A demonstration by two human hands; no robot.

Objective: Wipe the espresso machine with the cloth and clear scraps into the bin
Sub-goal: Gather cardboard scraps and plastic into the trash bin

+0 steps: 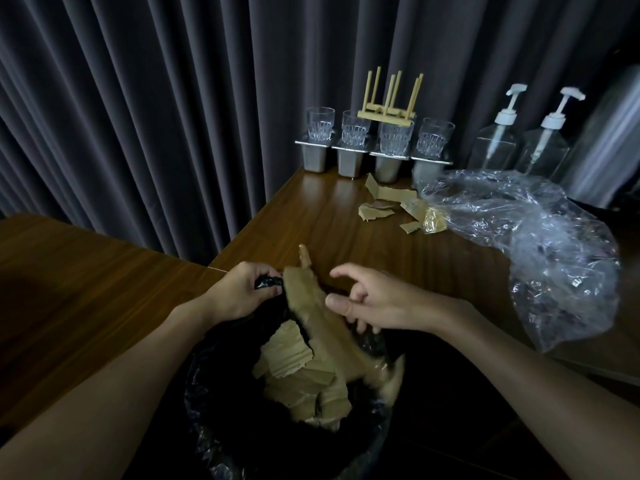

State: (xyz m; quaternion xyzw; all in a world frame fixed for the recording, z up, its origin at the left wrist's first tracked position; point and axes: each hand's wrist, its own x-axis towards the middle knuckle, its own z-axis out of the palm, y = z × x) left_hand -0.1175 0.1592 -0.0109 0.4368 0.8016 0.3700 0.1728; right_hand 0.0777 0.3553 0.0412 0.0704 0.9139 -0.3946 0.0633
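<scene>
Cardboard scraps [301,372] fill the black-lined bin [204,393] at the counter [104,289] edge, and one long piece [308,303] leans upright out of it. The left grip [235,292] pinches the liner [268,282] rim between thumb and fingers. The right grip [377,303] sits against the long piece, thumb at its edge, index finger stretched free, lower fingers curled near the rim; I cannot tell whether it holds anything. Loose scraps [377,202] lie farther back on the counter, beside a crumpled plastic bag [536,244] and before four glasses [394,136] and two pump bottles [498,140].
</scene>
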